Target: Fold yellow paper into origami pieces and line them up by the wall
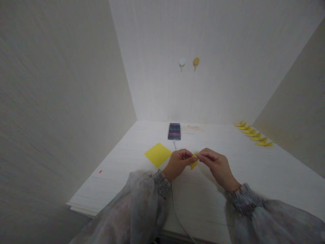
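Between my two hands is a small folded piece of yellow paper (194, 165), raised a little over the white table. My left hand (179, 162) pinches it from the left between thumb and fingers; a ring shows on one finger. From the right, my right hand (215, 165) pinches its upper right edge with thumb and fingertips. A flat square of yellow paper (157, 154) lies just left of my left hand, one corner close to that hand. The fingertips partly cover the folded paper.
A phone (174, 131) with a blurred screen lies at the back, its white cable (175, 206) running under my left arm. Several folded yellow paper figures (256, 135) line the right back edge. An orange scrap (100, 171) lies left. Two hooks (182, 62) are on the back wall.
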Demonstrator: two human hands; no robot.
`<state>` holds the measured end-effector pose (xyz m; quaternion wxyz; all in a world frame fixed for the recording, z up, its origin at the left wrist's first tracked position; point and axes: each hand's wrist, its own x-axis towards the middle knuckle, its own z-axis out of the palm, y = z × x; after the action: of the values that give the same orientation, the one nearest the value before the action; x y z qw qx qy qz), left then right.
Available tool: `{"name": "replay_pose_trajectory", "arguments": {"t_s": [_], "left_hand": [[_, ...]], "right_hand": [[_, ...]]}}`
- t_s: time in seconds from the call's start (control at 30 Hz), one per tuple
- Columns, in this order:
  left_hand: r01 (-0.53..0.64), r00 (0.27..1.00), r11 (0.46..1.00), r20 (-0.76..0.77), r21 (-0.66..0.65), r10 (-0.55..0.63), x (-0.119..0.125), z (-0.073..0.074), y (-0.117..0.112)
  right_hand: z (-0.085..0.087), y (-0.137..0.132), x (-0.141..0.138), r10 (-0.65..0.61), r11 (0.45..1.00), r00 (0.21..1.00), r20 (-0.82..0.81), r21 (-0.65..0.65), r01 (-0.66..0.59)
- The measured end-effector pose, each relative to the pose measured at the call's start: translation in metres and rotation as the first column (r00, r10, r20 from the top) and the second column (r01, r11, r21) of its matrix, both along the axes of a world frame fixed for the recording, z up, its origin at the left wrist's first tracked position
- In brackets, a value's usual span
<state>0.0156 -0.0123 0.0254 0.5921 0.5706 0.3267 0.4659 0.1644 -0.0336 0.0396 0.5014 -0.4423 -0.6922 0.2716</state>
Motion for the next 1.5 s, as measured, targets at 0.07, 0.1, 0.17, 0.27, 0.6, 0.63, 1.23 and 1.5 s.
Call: {"name": "replay_pose_trajectory", "arguments": {"t_s": [0.07,0.1,0.17,0.27,0.6,0.63,1.23,1.5], "left_hand": [[0.024,1.0,1.0,0.013,-0.003,-0.024,0.0,0.001,0.0],[0.029,0.999,1.0,0.015,-0.003,-0.029,-0.001,0.001,-0.001],[0.026,1.0,1.0,0.014,-0.008,-0.026,-0.001,0.001,-0.001],[0.009,1.0,1.0,0.013,-0.018,-0.009,-0.002,0.002,-0.001],[0.006,1.0,1.0,-0.012,0.001,-0.006,-0.002,0.0,0.0],[0.001,1.0,1.0,-0.016,0.001,-0.001,-0.002,-0.001,0.0],[0.079,0.996,0.996,0.053,-0.04,-0.077,-0.004,-0.003,0.001],[0.123,0.992,0.991,0.044,-0.047,-0.121,-0.005,-0.001,0.0]], "right_hand": [[0.0,0.0,0.0,0.014,0.999,0.999,-0.031,-0.031,-0.015],[0.0,0.0,0.0,0.022,0.999,0.999,-0.044,-0.046,-0.024],[0.0,0.001,-0.001,0.035,0.997,0.997,-0.064,-0.073,-0.039],[0.001,0.001,-0.001,0.035,0.994,0.996,-0.078,-0.097,-0.042],[0.001,0.0,-0.001,0.064,0.997,0.994,-0.083,-0.042,-0.068],[0.001,0.001,0.0,0.061,0.997,0.995,-0.077,-0.039,-0.064],[0.004,0.006,0.006,0.096,0.995,0.995,0.02,0.033,-0.096],[0.013,0.005,0.009,0.078,0.989,0.977,0.2,0.112,-0.102]]}}
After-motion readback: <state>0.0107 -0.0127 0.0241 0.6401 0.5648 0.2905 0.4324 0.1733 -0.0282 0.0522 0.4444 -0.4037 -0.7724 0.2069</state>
